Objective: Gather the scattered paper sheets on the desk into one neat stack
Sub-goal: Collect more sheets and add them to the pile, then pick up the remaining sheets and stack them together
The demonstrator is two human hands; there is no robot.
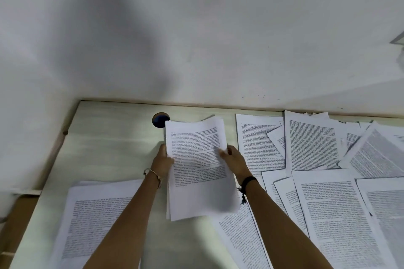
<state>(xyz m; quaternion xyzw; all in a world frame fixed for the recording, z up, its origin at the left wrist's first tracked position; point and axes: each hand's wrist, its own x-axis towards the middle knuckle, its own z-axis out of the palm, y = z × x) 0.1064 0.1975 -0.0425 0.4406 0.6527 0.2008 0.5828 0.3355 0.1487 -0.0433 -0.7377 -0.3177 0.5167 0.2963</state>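
Note:
A sheaf of printed sheets [197,166] is held up above the pale desk [109,148], tilted toward me. My left hand [162,162] grips its left edge and my right hand [234,160] grips its right edge, thumb on the top page. Several loose printed sheets [310,148] lie overlapping and askew across the right half of the desk. Another sheet or thin pile [94,223] lies flat at the near left, partly under my left forearm. One more sheet [242,236] lies beneath my right forearm.
A round dark cable hole [159,119] sits in the desk just behind the held sheaf. A white wall [196,39] rises along the desk's far edge. The desk's left edge runs diagonally, with a brown surface [19,214] beyond it.

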